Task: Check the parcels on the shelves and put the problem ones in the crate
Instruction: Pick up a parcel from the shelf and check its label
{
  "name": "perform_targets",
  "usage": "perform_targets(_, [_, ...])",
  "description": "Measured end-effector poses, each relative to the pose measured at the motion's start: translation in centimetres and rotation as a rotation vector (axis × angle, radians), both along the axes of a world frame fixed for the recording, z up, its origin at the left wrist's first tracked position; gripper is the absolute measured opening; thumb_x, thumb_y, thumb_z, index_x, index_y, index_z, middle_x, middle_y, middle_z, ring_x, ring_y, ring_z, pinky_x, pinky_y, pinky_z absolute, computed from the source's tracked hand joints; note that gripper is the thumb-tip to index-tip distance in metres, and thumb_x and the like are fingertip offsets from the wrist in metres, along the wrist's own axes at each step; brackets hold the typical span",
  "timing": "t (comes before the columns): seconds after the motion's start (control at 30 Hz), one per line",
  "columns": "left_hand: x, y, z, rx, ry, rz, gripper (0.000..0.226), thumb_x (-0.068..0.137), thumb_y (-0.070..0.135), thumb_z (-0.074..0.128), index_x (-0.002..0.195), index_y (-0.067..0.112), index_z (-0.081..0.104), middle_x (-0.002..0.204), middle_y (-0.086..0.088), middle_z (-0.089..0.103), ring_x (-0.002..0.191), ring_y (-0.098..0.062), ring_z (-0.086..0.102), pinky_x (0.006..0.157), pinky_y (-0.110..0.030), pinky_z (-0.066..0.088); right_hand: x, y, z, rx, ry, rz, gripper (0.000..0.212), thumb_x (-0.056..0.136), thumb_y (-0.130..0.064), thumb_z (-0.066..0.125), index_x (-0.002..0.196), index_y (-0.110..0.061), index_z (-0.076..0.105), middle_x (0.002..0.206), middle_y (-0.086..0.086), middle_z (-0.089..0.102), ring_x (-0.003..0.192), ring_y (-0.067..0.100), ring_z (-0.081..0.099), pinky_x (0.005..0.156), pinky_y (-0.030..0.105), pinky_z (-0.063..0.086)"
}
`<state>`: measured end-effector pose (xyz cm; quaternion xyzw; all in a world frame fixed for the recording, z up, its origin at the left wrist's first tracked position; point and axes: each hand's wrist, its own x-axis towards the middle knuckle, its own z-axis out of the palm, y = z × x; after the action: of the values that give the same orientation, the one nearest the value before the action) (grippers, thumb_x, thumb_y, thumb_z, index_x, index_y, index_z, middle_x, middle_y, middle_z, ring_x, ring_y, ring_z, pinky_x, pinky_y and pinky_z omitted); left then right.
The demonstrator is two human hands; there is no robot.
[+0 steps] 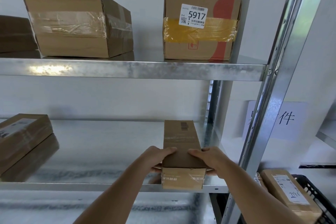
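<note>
A long narrow cardboard parcel [181, 143] lies on the lower metal shelf [101, 185], its near end poking past the front edge. My left hand [156, 158] grips its left side and my right hand [209, 160] grips its right side, thumbs on top. On the upper shelf [127, 70] stand a plain taped box [76, 23] and a box [201, 25] with yellow tape and a label reading 5917. At lower right a black crate [316, 192] holds a labelled parcel [287, 192].
A flat parcel [21, 136] sits at the left of the lower shelf, and a dark box [14, 34] at the far left of the upper one. A steel upright [272, 85] runs between shelf and crate. A paper sign [289, 120] hangs on the wall.
</note>
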<state>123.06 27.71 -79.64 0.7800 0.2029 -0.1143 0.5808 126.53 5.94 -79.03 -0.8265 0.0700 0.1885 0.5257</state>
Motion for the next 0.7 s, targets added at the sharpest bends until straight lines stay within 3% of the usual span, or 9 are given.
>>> perform_targets(0.2, [0.18, -0.37, 0.24, -0.008, 0.023, 0.001, 0.05, 0.088, 0.047, 0.079, 0.118, 0.01, 0.065, 0.108, -0.006, 0.074, 0.096, -0.023, 0.074, 0.088, -0.042, 0.064, 0.95, -0.1, -0.07, -0.006, 0.043, -0.001, 0.056, 0.078, -0.045, 0.089, 0.111, -0.005, 0.066, 0.099, 0.014, 0.077, 0.082, 0.028, 0.078, 0.078, 0.045, 0.066])
perform_targets(0.47, [0.73, -0.39, 0.28, 0.012, 0.037, -0.011, 0.045, 0.092, 0.043, 0.076, 0.121, 0.011, 0.064, 0.112, -0.007, 0.073, 0.099, -0.025, 0.074, 0.092, -0.045, 0.063, 0.61, 0.17, 0.41, 0.006, 0.046, 0.015, 0.045, 0.084, -0.036, 0.086, 0.11, -0.006, 0.066, 0.102, 0.013, 0.075, 0.087, 0.028, 0.077, 0.079, 0.044, 0.065])
perform_targets(0.7, [0.57, -0.09, 0.34, 0.006, 0.035, -0.022, 0.046, 0.09, 0.047, 0.077, 0.119, 0.013, 0.065, 0.111, -0.006, 0.074, 0.099, -0.024, 0.075, 0.092, -0.046, 0.063, 0.33, 0.11, 0.48, 0.007, 0.049, 0.014, 0.047, 0.083, -0.038, 0.086, 0.111, -0.006, 0.067, 0.102, 0.013, 0.076, 0.086, 0.027, 0.078, 0.079, 0.045, 0.066])
